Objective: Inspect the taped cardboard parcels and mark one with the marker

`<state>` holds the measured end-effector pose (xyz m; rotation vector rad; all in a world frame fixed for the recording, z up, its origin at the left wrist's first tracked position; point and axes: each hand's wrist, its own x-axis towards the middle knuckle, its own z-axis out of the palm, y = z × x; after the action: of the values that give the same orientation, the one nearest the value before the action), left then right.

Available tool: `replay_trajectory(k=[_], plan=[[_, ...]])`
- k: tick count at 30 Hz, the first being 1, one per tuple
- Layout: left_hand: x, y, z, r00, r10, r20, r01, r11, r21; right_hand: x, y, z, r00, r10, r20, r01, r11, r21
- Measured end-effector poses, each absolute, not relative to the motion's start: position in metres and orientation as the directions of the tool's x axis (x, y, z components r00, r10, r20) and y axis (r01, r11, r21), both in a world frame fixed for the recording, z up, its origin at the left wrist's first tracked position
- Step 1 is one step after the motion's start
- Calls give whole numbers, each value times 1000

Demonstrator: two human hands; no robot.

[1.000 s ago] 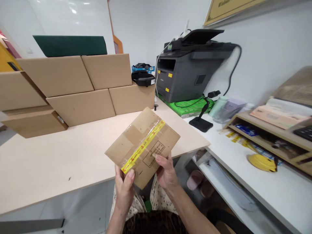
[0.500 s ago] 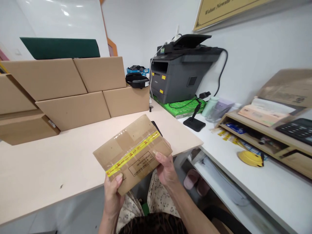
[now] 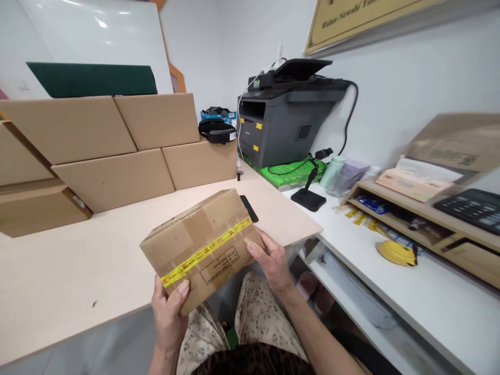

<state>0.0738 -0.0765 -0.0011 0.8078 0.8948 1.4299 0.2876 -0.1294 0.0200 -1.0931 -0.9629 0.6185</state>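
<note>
Cardboard box (image 3: 195,234) held aslant in two-handed grip

In the lower middle of the frame, the cardboard box tilts with its right end higher, a band of yellow tape (image 3: 207,252) running across its face above a printed rectangle. The left hand (image 3: 170,307) has its fingers curled around the lower left corner, thumb on the face. The right hand (image 3: 273,260) clasps the right end, thumb also on the face; fingertips behind are hidden. A dark flat object (image 3: 250,209) lies on the bench (image 3: 97,260) just past the box's upper right. Larger cartons (image 3: 117,174) stand stacked at upper left, a dark green box (image 3: 97,80) on top. A printer (image 3: 269,127) stands upper centre-right.
</note>
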Motion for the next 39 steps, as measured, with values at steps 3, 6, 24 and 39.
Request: replay_trajectory(k=[3,6,24,39], plan=[[73,-80,-2,-16,999,-34,-439,24,898,296,-129,19,400,857,324,-27,364,-931],[74,-85,0,-1,999,-38,-428,34,903,297,-130,20,428,844,323,-47,377,-925],[70,-91,24,223,972,78,-404,20,914,300,-143,32,436,890,135,-409,329,-851],[70,-97,42,180,978,110,-436,-21,899,302,-161,26,317,925,208,-366,321,-874]])
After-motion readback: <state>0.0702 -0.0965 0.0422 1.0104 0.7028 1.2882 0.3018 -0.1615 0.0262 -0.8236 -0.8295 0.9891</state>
